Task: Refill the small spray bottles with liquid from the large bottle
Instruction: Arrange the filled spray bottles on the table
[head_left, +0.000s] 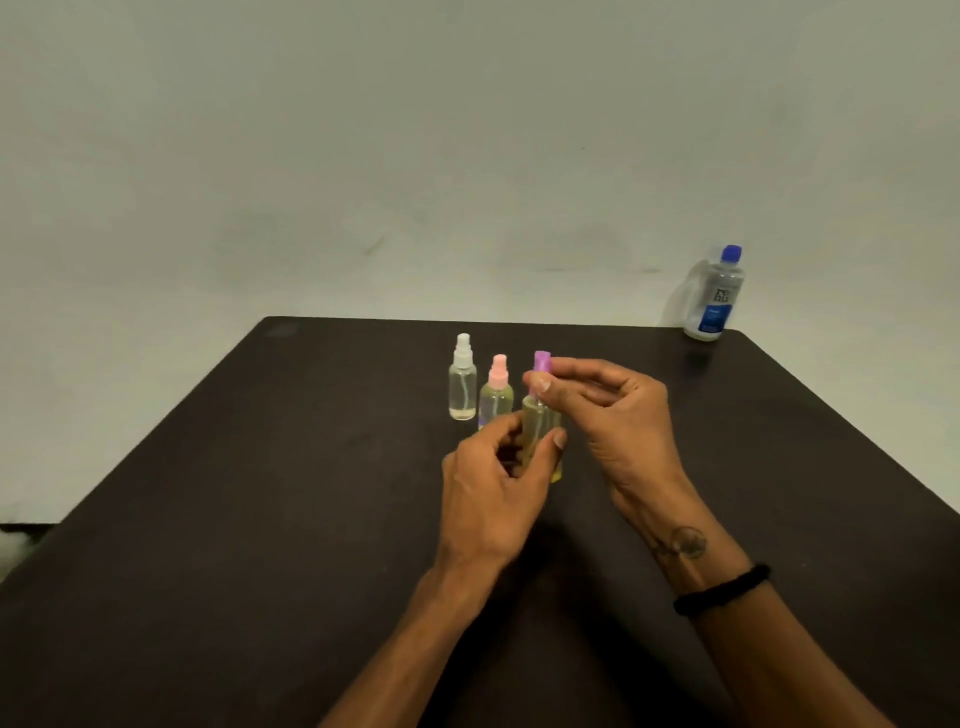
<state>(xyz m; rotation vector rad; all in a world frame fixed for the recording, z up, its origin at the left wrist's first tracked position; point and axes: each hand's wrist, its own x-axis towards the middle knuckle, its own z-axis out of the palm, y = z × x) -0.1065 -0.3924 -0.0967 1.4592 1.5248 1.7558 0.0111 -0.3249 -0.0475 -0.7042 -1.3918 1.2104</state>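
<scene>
Three small clear spray bottles stand mid-table. My left hand (493, 478) grips the body of the purple-topped bottle (540, 426), which holds yellowish liquid. My right hand (608, 415) pinches its purple spray top (542, 362) with thumb and fingers. Just to the left stand a pink-topped bottle (496, 392), partly behind my left fingers, and a white-topped bottle (462, 379) with a little liquid at the bottom. The large clear bottle (714, 293), blue cap on and blue label, stands at the table's far right corner, away from both hands.
The dark table (260, 493) runs to a pale wall behind. Its left edge slants toward me, and the right edge slants down past the large bottle. A black band sits on my right wrist.
</scene>
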